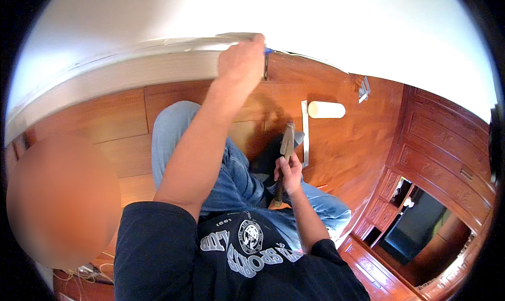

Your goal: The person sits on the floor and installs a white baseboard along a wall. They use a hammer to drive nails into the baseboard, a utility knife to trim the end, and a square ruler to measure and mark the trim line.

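Observation:
My left hand (241, 62) reaches to the foot of the white wall, at the right end of a pale baseboard (131, 72). Its fingers are curled, and a small blue piece (269, 50) shows just beside the fingertips; what the hand holds is mostly hidden. In my right hand (289, 169) is a hammer (287, 140), gripped around its dark handle with the worn head pointing up and away from me. It is held low, between my legs and over the reddish-brown wooden floor.
Right of the hammer, a narrow pale strip (305, 138) and a white roll (327, 110) lie on the floor. Shiny metal pieces (364, 89) lie farther right near the wall. A carved wooden cabinet (436, 159) stands along the right side. Loose cords (79, 280) lie at the lower left.

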Available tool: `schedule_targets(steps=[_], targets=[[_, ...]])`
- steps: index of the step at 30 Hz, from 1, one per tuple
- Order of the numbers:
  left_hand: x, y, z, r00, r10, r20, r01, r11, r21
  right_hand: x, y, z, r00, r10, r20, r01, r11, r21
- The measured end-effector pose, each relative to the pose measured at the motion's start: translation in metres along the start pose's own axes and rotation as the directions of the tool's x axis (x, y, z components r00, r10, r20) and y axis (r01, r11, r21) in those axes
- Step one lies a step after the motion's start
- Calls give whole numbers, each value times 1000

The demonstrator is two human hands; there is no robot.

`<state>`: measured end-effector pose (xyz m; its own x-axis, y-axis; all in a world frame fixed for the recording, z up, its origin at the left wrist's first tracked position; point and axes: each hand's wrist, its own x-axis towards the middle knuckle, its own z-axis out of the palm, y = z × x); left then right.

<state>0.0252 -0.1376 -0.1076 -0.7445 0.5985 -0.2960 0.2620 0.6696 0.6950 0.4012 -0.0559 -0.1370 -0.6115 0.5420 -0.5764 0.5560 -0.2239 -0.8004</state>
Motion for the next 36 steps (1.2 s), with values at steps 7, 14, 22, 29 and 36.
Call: schedule_targets(steps=[7, 14, 22, 29, 36], targets=[[0, -15, 2, 1000, -19, -22, 17, 998, -53, -1, -8, -2, 999, -7, 39, 5, 999, 45], [-2, 22, 8, 983, 63, -171, -76, 995, -71, -3, -2, -7, 996, 30, 80, -39, 993, 113], [-4, 41, 29, 951, 181, -252, -195, 980, -33, -8, -12, -7, 997, 38, 65, -43, 996, 76], [6, 42, 39, 954, 248, -166, -293, 882, -368, -1, -5, -12, 998, 30, 61, -33, 998, 47], [-9, 12, 16, 949, 259, -177, -301, 914, -272, -17, -51, -38, 999, -33, 34, 38, 989, -142]])
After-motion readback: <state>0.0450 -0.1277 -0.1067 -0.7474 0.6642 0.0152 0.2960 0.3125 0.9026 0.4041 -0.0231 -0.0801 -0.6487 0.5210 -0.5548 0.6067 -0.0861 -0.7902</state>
